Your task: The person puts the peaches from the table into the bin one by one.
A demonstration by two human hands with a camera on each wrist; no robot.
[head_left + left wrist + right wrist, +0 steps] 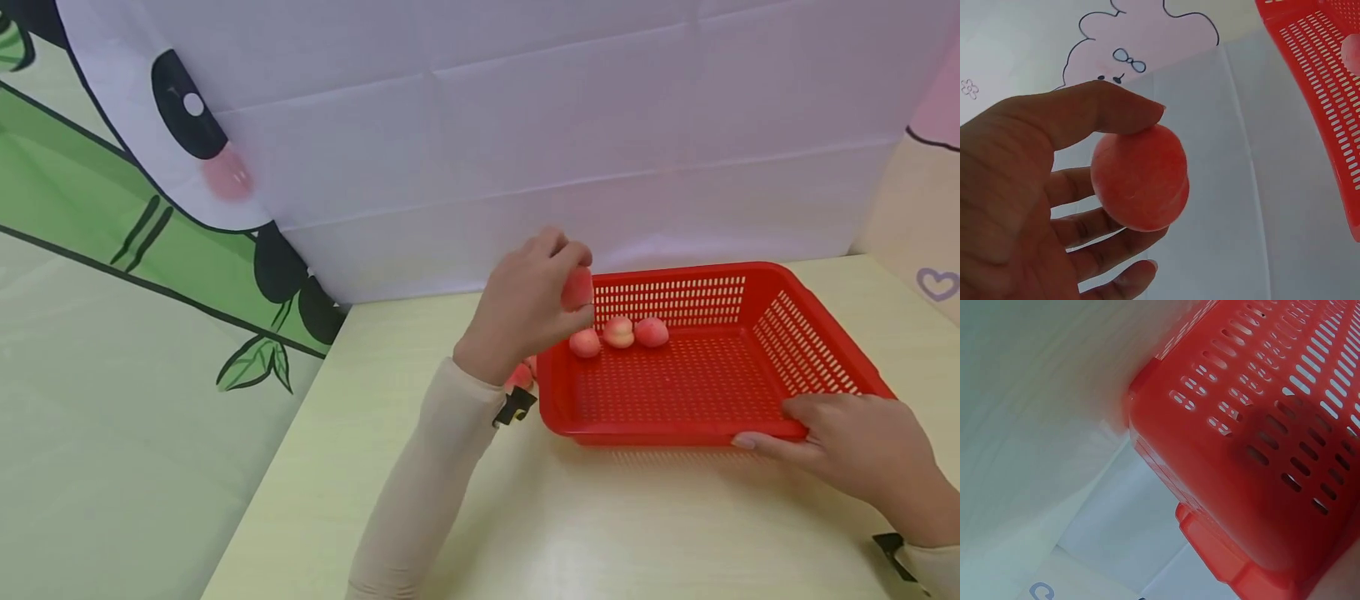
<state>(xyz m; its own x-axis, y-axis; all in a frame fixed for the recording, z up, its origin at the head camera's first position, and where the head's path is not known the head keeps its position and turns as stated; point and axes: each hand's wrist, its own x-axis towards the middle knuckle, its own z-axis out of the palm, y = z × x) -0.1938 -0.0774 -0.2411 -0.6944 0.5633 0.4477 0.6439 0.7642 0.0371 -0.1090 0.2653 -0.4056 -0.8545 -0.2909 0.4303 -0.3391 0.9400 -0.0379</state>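
Three peaches (618,332) sit at twelve o'clock in the red basket (817,350); my left hand (525,304) pinches a fourth peach (577,288), right hand (855,442) fingers clamped on the basket's rim; another peach (519,377) on the desk (600,517).

Peaches (521,377) behind the left wrist seem partly hidden.

Red-pink peach (577,288), small, round and smooth, held off the tabletop (525,517) in the left hand (525,304), pinched between thumb and fingertips, above the left rim of the basket. Basket (750,287): red plastic, rectangular, slotted walls and floor, sitting flat on the tabletop, right hand (855,446) gripping its near right rim. Inside, three more peaches (618,332), pale pink, in a row along the far wall, just beside each other.
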